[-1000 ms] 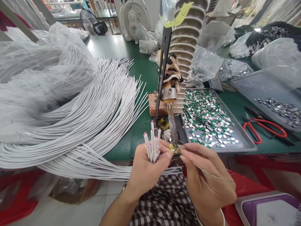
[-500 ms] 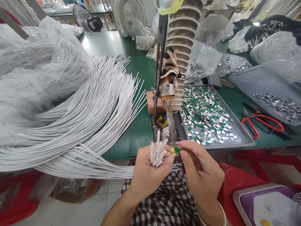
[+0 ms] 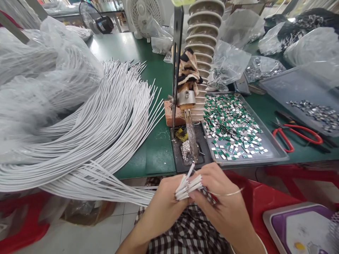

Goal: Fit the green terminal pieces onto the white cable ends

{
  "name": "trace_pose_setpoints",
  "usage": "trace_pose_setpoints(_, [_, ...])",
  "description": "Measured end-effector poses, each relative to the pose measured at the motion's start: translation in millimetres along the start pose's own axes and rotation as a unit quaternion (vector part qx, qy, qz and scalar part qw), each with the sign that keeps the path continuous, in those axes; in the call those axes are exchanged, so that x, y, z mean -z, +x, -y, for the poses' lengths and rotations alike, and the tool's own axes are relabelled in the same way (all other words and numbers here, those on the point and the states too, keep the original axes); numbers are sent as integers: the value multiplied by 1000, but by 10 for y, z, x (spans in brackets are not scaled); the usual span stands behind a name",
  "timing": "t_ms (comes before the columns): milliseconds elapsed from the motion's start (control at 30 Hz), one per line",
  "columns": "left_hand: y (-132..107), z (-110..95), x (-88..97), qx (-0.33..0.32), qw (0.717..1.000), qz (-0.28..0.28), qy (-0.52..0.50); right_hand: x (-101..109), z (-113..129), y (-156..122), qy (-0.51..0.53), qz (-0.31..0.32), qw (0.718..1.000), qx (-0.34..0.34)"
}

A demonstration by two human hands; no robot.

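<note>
A bunch of white cables [image 3: 189, 187] is in my left hand [image 3: 165, 199], with the fingers closed round it and the cut ends sticking up. My right hand [image 3: 224, 197] is against those ends, thumb and fingers closing on them from the right. A thin silvery wire [image 3: 230, 193] curves out from the right hand; its tip is hidden. Just beyond my hands, a soldering iron [image 3: 191, 135] hangs tip-down from a metal bracket [image 3: 177, 67] over a black tray [image 3: 178, 157] with bits of solder. The green circuit board seen between my fingers earlier is hidden.
A large heap of white cables [image 3: 106, 130] covers the left of the green table [image 3: 156, 160]. On the right are a tray [image 3: 275, 155] of small green circuit boards [image 3: 230, 123], red-handled pliers [image 3: 304, 132] and a bin [image 3: 280, 84] of metal parts. A ribbed hose [image 3: 203, 33] rises behind the iron.
My hands have drawn slightly down, away from the iron tip. The cable bunch has tilted to the right, and my right hand has shifted from the small green board onto the cable ends.
</note>
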State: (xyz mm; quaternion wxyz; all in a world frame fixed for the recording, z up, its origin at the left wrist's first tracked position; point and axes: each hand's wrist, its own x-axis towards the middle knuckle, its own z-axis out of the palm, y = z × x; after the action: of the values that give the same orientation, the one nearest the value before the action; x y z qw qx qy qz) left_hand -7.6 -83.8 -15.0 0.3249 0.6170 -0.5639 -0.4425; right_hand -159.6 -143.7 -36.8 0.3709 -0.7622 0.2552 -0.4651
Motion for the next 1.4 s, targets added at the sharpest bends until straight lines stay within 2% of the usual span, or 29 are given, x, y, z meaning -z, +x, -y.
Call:
trace_pose_setpoints(67, [-9,-1,0,-6,1000,5,24,-17,7,12,10,-6,1000,-3])
trace_pose_setpoints(167, [-20,-6,21,-30,999,-38,25,3,-4,-7,33,-47,998,-31])
trace_pose_setpoints(300, [-4,-23,32,-82,991,-99,25,86,18,-14,70,-2,996,-58])
trace_pose_setpoints(433, [25,-13,21,-106,988,-111,9,140,18,14,138,38,986,-89])
trace_pose_setpoints(500, [26,1,16,-123,987,-100,4,153,-19,13,188,63,972,-125])
trace_pose_setpoints(567, [17,19,11,-138,988,-68,2,157,-71,-10,270,84,944,-171])
trace_pose_setpoints(633, [5,37,6,-145,988,-49,-1,140,-130,-62,353,73,910,-206])
trace_pose_setpoints(667, [-1,45,6,-143,988,-54,-5,116,-162,-105,363,57,905,-216])
trace_pose_setpoints(700, [-7,53,8,-137,988,-71,-11,79,-199,-161,328,47,918,-219])
trace_pose_setpoints(733, [-12,59,11,-124,987,-95,-26,27,-242,-233,252,43,943,-213])
trace_pose_setpoints(767, [-16,63,15,-101,987,-113,-48,-39,-293,-318,137,62,966,-211])
trace_pose_setpoints(800, [-19,65,20,-79,987,-120,-74,-117,-353,-415,-12,133,975,-177])
trace_pose_setpoints(867, [-22,63,26,-65,986,-123,-89,-285,-490,-626,-89,186,964,-168])
trace_pose_setpoints(933, [-21,58,26,-80,987,-126,-63,-420,-624,-813,-141,212,951,-175])
trace_pose_setpoints(1033, [-19,63,11,-68,989,-114,-65,-471,-736,-955,-161,231,946,-158])
trace_pose_setpoints(1167, [-21,104,-26,-14,993,-91,-69,-335,-666,-865,-124,197,966,-115])
trace_pose_setpoints(1300, [-22,158,-59,-36,996,-79,-32,-158,-452,-629,-85,119,986,-79])
trace_pose_setpoints(1400, [-25,169,-76,-34,999,-37,3,10,-282,-434,-84,14,994,-62])
